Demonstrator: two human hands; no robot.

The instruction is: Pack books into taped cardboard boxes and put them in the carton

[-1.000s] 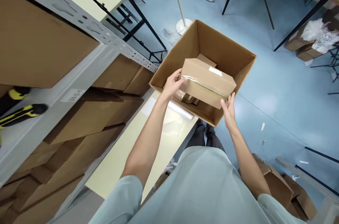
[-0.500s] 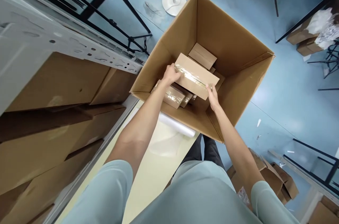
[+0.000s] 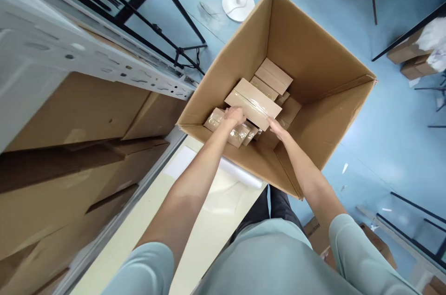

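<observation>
1. A person in a pale blue-green, short-sleeved shirt leans over a deep, open box [image 3: 313, 44] of smooth brown corrugated cardboard, both bare arms inside.
2. Between the hands, a slim oblong carton [image 3: 256, 100], matte tan with a glossy strip of clear tape, lies slantwise over other cartons; whether it rests on them cannot be told from here.
3. The left hand [image 3: 235, 115] bends at the carton's near left edge, fingers curled inward; their tips are hidden, so the firmness of any hold cannot be told.
4. The right hand [image 3: 276, 127] meets the near right corner, fingers fairly straight, fingertips at the cardboard; the gap to the thumb cannot be made out.
5. Flat-sided smaller cartons [image 3: 274, 75] fill the box's far side, while shiny, tape-wrapped ones [image 3: 237, 136] line the near left.
6. Just outside the near wall, a smooth white roll [image 3: 242, 174] lies on a cream tabletop [image 3: 195, 258].
</observation>
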